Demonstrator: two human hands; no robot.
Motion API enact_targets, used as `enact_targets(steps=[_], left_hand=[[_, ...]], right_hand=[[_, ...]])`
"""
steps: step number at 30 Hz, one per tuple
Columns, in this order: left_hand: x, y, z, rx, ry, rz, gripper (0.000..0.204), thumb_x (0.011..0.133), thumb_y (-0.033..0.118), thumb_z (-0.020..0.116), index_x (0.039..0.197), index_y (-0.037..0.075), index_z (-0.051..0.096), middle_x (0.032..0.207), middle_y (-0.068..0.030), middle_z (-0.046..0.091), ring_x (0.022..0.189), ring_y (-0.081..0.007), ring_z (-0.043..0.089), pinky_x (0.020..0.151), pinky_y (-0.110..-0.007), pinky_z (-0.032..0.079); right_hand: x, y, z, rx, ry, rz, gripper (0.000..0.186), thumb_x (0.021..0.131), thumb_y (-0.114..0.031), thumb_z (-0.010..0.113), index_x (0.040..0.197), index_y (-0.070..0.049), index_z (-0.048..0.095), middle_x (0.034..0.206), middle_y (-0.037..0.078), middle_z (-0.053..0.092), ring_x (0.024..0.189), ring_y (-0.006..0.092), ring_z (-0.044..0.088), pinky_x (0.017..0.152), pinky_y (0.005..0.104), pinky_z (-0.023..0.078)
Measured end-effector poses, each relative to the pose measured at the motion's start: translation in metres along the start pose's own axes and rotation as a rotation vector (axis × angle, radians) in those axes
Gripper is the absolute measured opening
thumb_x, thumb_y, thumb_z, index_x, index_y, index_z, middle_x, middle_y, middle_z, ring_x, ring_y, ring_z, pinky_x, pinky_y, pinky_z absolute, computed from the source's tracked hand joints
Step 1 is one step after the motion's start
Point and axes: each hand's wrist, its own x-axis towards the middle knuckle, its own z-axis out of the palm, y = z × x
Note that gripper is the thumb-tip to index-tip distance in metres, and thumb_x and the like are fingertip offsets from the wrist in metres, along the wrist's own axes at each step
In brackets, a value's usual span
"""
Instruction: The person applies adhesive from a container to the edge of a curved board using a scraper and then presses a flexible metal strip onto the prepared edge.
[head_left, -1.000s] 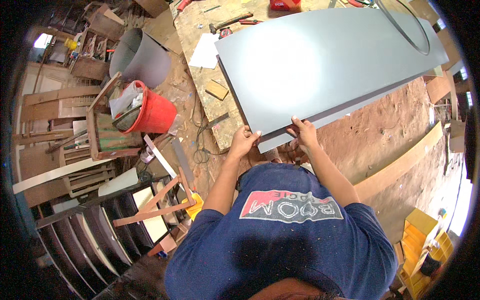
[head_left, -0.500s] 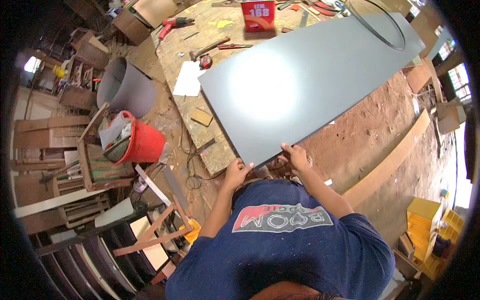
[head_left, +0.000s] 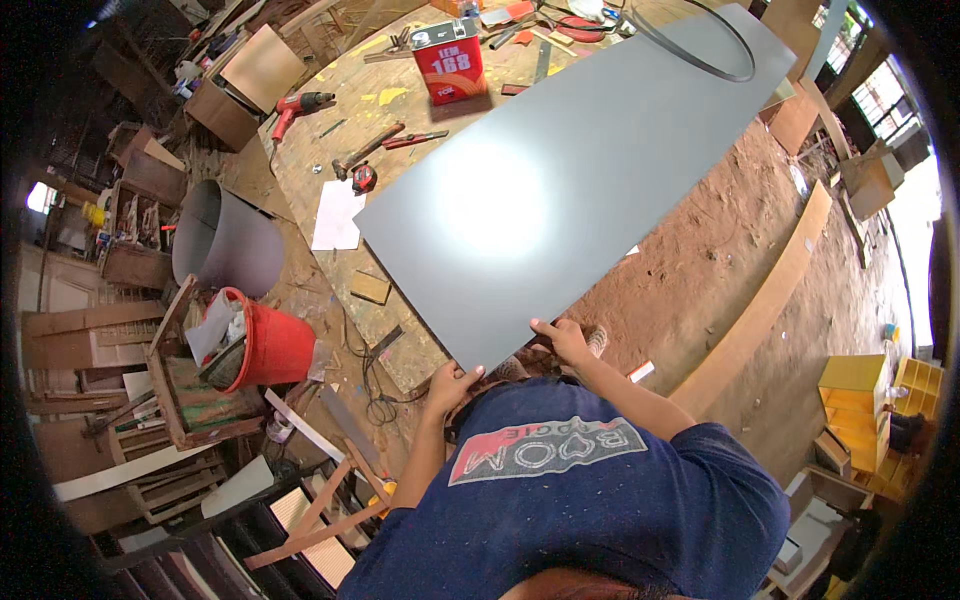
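A long grey panel (head_left: 600, 170) lies across the worktable, its near end jutting past the table toward me. At its near left corner, my left hand (head_left: 453, 387) grips the edge with the thumb on top and the fingers hidden beneath. My right hand (head_left: 563, 340) pinches the right long edge a little farther along, its thumb also on the top face. A bright glare covers part of the surface. A coiled dark strip (head_left: 690, 60) of edging rests on the panel's far end.
On the worktable (head_left: 310, 215) lie a red heat gun (head_left: 292, 110), a red tin (head_left: 450, 65), a hammer (head_left: 368, 150), a tape measure (head_left: 364, 179), white paper (head_left: 338, 216) and a small wood block (head_left: 370, 287). A red bucket (head_left: 275, 345) stands left; a long curved board (head_left: 765, 290) lies right.
The view has shifted, so the table and panel sit lower and farther left in the picture. Both hands keep their hold on the panel's near end.
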Motion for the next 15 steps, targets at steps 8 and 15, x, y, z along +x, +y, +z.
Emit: enact_targets(steps=[8,15], left_hand=[[0.001,-0.009,-0.004,0.195,-0.066,-0.107,0.042,0.093,0.029,0.084,0.116,-0.004,0.071,0.1,-0.0057,0.076,0.082,-0.0108,0.067,0.069,-0.027,0.053],[0.002,-0.002,-0.004,0.091,-0.15,-0.193,0.058,0.091,0.031,0.085,0.132,-0.004,0.065,0.116,-0.0095,0.073,0.102,-0.0171,0.068,0.091,-0.033,0.054]], right_hand=[[0.005,0.028,-0.017,-0.127,0.05,-0.156,0.053,0.094,-0.041,0.079,0.091,0.012,0.074,0.077,0.013,0.073,0.071,0.018,0.069,0.065,0.036,0.055],[-0.026,-0.014,-0.013,-0.398,0.028,-0.094,0.05,0.096,-0.045,0.075,0.107,0.005,0.076,0.092,0.014,0.077,0.081,0.0188,0.073,0.076,0.035,0.058]])
